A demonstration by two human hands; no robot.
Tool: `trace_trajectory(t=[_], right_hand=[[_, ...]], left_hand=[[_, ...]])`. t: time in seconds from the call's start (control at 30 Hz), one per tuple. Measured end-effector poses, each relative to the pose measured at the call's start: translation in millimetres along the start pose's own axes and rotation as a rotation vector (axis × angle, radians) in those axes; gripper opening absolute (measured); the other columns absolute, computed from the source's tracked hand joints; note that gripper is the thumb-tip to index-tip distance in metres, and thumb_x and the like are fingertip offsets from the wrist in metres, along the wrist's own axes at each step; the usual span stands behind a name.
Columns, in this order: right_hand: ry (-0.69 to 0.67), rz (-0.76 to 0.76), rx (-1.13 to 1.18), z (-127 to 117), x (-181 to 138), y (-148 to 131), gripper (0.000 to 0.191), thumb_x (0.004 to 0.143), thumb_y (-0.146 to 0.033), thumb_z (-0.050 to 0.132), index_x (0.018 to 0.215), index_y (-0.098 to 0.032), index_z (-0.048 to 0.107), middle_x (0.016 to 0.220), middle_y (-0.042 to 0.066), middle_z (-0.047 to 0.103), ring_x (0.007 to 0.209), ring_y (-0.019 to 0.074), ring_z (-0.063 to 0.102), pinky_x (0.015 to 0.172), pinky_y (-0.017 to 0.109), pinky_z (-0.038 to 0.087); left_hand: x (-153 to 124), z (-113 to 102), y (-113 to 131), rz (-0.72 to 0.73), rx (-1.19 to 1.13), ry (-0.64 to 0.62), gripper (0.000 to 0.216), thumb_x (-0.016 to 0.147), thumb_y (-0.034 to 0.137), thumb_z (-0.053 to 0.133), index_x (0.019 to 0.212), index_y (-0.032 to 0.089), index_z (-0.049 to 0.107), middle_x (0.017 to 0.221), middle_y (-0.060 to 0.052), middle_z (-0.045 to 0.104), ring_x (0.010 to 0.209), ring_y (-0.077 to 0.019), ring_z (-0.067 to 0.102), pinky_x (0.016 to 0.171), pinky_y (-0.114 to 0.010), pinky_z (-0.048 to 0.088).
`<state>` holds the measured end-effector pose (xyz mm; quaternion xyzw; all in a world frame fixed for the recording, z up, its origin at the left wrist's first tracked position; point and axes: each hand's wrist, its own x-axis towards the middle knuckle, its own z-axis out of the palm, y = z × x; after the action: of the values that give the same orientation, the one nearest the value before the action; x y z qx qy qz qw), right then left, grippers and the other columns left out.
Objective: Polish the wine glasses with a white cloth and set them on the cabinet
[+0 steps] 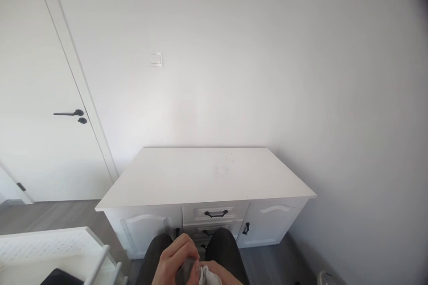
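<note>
a bunched white cloth (210, 278) sat before the cabinet (267, 225), between the left hand (175, 260) and the nearer right hand (221, 271); i saw fingers curled close (whether gripping, or its long axis, i couldn't tell). the cabinet's pale top (180, 178) met the wall (250, 75), a door (36, 75) left of the cabinet.

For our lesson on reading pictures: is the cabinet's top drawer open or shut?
Shut: the top drawer sits flush with the cabinet doors beside it.
</note>
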<state>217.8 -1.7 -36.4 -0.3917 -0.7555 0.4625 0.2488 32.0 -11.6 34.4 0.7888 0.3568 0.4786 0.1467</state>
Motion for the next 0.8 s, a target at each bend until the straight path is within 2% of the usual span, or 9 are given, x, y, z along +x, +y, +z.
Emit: trace_trajectory(t=[0.1,0.17,0.33,0.43,0.53,0.6,0.7,0.77,0.8], right_hand=[[0.033,0.092,-0.290,9.9,19.6,11.1,0.023,0.090,-0.019,0.055,0.107,-0.019,0.071,0.090,0.011,0.079,0.086,0.0313,0.076,0.071,0.033,0.052],[0.040,0.153,-0.503,17.0,29.0,18.2,0.029,0.086,-0.015,0.053,0.111,-0.018,0.068,0.092,0.016,0.081,0.084,0.0336,0.078,0.064,0.031,0.046],[-0.005,0.127,-0.529,19.7,31.0,27.2,0.019,0.089,-0.025,0.057,0.108,-0.023,0.062,0.080,0.008,0.081,0.065,0.0280,0.076,0.050,0.027,0.029],[-0.013,0.092,-0.564,19.1,27.1,29.4,0.020,0.090,-0.024,0.056,0.109,-0.023,0.064,0.083,0.009,0.080,0.067,0.0287,0.076,0.052,0.027,0.033],[0.132,0.042,-0.615,26.4,27.0,33.5,0.020,0.092,-0.021,0.053,0.106,-0.022,0.067,0.090,0.013,0.079,0.078,0.0303,0.075,0.064,0.030,0.046],[0.208,0.048,-0.536,30.1,27.4,35.4,0.016,0.092,-0.026,0.054,0.098,-0.022,0.068,0.084,0.012,0.076,0.078,0.0298,0.072,0.069,0.033,0.050],[0.086,0.054,-0.117,23.7,21.6,32.6,0.020,0.093,-0.043,0.060,0.091,-0.025,0.069,0.068,0.003,0.068,0.070,0.0250,0.068,0.067,0.032,0.052],[0.014,0.028,0.099,13.5,14.1,27.5,0.026,0.089,-0.052,0.066,0.090,-0.026,0.070,0.070,0.001,0.068,0.072,0.0241,0.069,0.067,0.032,0.053],[0.018,0.021,0.143,8.6,11.0,24.5,0.028,0.086,-0.053,0.069,0.092,-0.026,0.070,0.075,0.002,0.070,0.076,0.0249,0.070,0.069,0.033,0.054]], left_hand=[[-0.3,7.3,-2.9,0.006,0.167,0.108,0.017,0.091,0.009,0.057,0.082,0.023,0.055,0.074,-0.001,0.061,0.066,-0.0151,0.063,0.060,-0.023,0.051],[0.2,8.7,-4.4,0.001,0.192,0.130,0.017,0.092,0.010,0.056,0.082,0.023,0.055,0.074,-0.001,0.061,0.066,-0.0150,0.063,0.061,-0.023,0.052],[-1.7,10.1,-3.4,-0.044,0.113,0.117,0.017,0.095,0.013,0.054,0.081,0.023,0.056,0.074,-0.001,0.060,0.064,-0.0145,0.062,0.057,-0.021,0.050],[-5.7,18.5,0.8,-0.120,0.077,0.183,0.019,0.097,0.017,0.053,0.080,0.024,0.057,0.074,-0.001,0.059,0.064,-0.0150,0.061,0.058,-0.022,0.049],[-8.8,25.5,2.5,-0.196,0.089,0.307,0.018,0.097,0.020,0.055,0.079,0.024,0.057,0.073,0.000,0.056,0.065,-0.0154,0.059,0.061,-0.024,0.047],[-8.6,22.8,1.0,-0.199,0.111,0.297,0.017,0.096,0.019,0.057,0.079,0.024,0.057,0.074,0.000,0.056,0.065,-0.0152,0.059,0.061,-0.024,0.047],[-4.4,9.6,-3.2,-0.132,0.032,0.093,0.017,0.095,0.017,0.057,0.079,0.023,0.057,0.073,0.000,0.059,0.064,-0.0145,0.061,0.059,-0.023,0.047],[-0.5,2.8,-5.7,-0.089,-0.042,-0.034,0.015,0.096,0.018,0.056,0.081,0.023,0.057,0.075,-0.001,0.062,0.065,-0.0147,0.063,0.059,-0.023,0.047],[1.2,2.0,-7.0,-0.092,-0.045,-0.057,0.015,0.096,0.018,0.055,0.081,0.023,0.057,0.075,-0.001,0.062,0.065,-0.0149,0.063,0.060,-0.023,0.047]])
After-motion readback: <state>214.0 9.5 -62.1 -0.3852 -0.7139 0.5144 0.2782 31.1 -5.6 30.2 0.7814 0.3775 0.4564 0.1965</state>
